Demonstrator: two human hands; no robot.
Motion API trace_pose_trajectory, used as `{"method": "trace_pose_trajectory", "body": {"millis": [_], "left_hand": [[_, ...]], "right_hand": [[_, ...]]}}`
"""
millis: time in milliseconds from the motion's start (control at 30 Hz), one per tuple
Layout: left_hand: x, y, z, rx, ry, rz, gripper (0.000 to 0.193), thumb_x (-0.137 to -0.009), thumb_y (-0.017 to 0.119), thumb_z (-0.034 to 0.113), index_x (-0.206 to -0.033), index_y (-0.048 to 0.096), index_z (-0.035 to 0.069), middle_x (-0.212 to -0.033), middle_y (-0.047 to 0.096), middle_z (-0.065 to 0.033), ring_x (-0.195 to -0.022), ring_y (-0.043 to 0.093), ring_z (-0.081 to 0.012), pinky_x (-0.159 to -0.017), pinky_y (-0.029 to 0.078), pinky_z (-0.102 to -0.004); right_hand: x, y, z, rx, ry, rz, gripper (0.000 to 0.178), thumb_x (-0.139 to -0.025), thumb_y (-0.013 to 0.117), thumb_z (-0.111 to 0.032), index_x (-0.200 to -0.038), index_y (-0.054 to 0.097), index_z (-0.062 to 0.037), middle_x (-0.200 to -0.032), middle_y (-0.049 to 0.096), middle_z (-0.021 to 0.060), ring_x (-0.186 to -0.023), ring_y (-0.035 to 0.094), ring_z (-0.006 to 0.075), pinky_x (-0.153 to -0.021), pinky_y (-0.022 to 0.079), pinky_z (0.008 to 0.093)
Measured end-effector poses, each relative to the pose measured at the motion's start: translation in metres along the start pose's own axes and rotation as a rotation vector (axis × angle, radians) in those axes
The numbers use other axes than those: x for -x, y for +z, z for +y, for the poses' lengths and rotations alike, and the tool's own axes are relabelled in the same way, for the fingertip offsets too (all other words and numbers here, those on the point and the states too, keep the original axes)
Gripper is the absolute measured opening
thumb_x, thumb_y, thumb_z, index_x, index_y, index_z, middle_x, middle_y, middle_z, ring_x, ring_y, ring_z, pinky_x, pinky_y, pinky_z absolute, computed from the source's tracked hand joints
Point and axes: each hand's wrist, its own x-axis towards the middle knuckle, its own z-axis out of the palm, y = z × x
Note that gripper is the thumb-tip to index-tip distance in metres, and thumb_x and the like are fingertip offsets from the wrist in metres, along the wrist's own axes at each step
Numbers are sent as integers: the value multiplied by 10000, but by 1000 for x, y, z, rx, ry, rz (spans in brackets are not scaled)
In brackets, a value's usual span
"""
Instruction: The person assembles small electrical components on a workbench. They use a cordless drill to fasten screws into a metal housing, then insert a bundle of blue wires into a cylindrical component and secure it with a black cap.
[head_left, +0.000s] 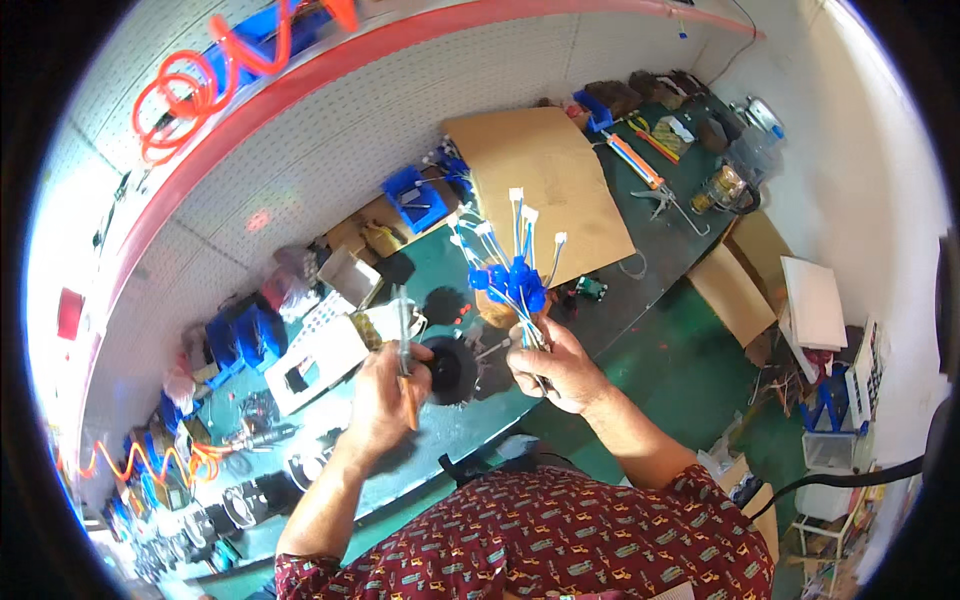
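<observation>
My right hand (560,362) is closed round the lower ends of a bundle of wires (527,318) in white and blue. Rounded blue parts (510,282) sit midway along the wires, and small white connectors (530,215) tip their fanned-out upper ends. In my left hand (388,392) is a slim upright tool (404,330) with a greyish shaft and an orange-brown handle; motion blur hides its exact kind. The tool and the bundle are apart, both held above the green bench (490,405). Between my hands, a round black object (452,370) rests on the bench.
A large cardboard sheet (545,170) covers part of the bench behind the bundle. A caulking gun (640,165) lies at the right. Blue bins (415,200) line the back, a white box (318,362) stands at the left, and open cardboard boxes (735,290) are on the right.
</observation>
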Motion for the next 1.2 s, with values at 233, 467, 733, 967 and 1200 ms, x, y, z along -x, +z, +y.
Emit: {"method": "trace_pose_trajectory", "body": {"millis": [233,467,733,967,1200], "left_hand": [[79,8,-5,-432,200,-52,547,-714,694,60,-1230,512,35,-1010,616,-127,-983,617,-316,-834,371,-432],[119,-6,-16,-575,220,19,557,-731,765,153,-1209,514,21,-983,608,-133,-971,614,-313,-856,387,-442],[146,-4,-39,-623,245,-18,565,-756,742,165,-1209,472,-37,-1121,558,-196,-1110,570,-354,-916,365,-533],[157,1,-54,-617,209,-78,525,-768,729,156,-1180,465,-34,-1145,573,-209,-1107,593,-358,-865,374,-508],[163,5,-52,-537,211,-130,483,-798,728,175,-1168,502,-37,-968,670,-182,-950,680,-337,-839,428,-440]], "right_hand": [[30,60,35,65,-5,-21,385,-968,628,-71,-1335,565,22,-1055,679,138,-894,719,217,-795,633,366],[64,97,62,-4,174,-191,398,-981,526,-94,-1367,488,-2,-967,619,84,-711,640,157,-566,555,299],[86,135,88,251,128,-186,410,-925,672,-51,-1308,530,-18,-855,571,18,-596,523,82,-477,439,236],[94,152,102,387,69,-151,185,-937,682,-87,-1072,574,-22,-783,584,5,-585,543,64,-474,451,230],[102,150,96,419,109,-68,164,-909,694,-99,-995,578,-22,-755,582,12,-556,544,71,-464,449,238]]}}
